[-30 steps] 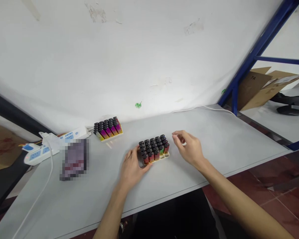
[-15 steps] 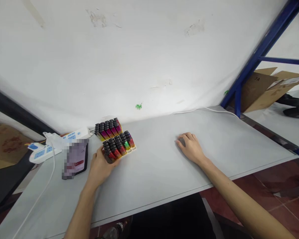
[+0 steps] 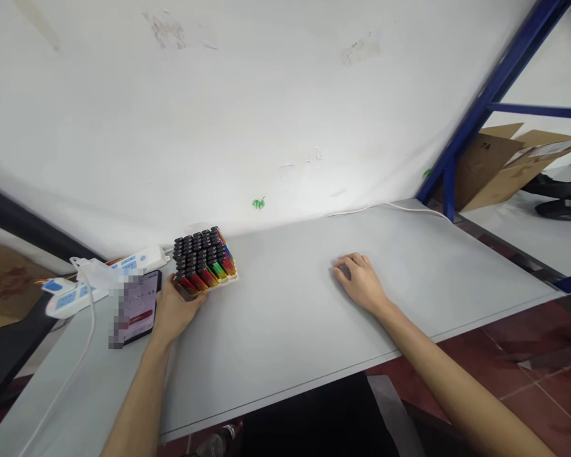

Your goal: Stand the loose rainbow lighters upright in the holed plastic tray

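Observation:
Two trays of lighters stand close together at the left of the table, the rear lighters behind the front tray of lighters. The front ones are mostly red and yellow with a green one among them, all with black tops. My left hand grips the near left end of the front tray, thumb along its near side; some fingers are hidden behind it. My right hand lies on the grey table, well apart from the lighters. Its fingers are loosely bent, thumb apart, holding nothing.
A phone, partly blurred, lies left of my left hand. Behind it sits a white power strip with plugs and a cable. The white wall borders the table's back. A blue metal frame and cardboard box stand at the right.
My left hand has pushed the front tray back and left against the rear one, closing the gap between them. My right hand stays on the table. The view has shifted slightly.

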### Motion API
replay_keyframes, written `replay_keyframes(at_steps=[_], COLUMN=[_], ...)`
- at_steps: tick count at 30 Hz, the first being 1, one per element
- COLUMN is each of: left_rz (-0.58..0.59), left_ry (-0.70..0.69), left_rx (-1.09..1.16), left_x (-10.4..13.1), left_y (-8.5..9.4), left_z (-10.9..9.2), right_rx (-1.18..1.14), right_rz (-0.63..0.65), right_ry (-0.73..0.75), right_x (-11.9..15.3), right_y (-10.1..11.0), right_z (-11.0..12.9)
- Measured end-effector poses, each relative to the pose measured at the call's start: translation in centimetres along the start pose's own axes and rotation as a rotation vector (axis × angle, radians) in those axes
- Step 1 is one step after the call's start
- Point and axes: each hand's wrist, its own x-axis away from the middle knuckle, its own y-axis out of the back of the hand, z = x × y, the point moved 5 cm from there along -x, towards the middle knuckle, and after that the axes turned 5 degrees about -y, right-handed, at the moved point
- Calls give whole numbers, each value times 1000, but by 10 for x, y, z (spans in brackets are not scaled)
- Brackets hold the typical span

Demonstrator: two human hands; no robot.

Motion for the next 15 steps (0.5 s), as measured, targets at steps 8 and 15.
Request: replay_keyframes(at_steps=[8, 15], left_rz=[7, 48], left_ry=[73, 36], left_rx=[-83, -79], left_x=[6, 12], left_y=[-14, -16], left_z=[-2, -3], right_rx=[-34, -66], right_rz=[7, -15], right_ry=[-14, -14], right_x=[1, 2], right_y=[1, 1], right_z=[-1, -5])
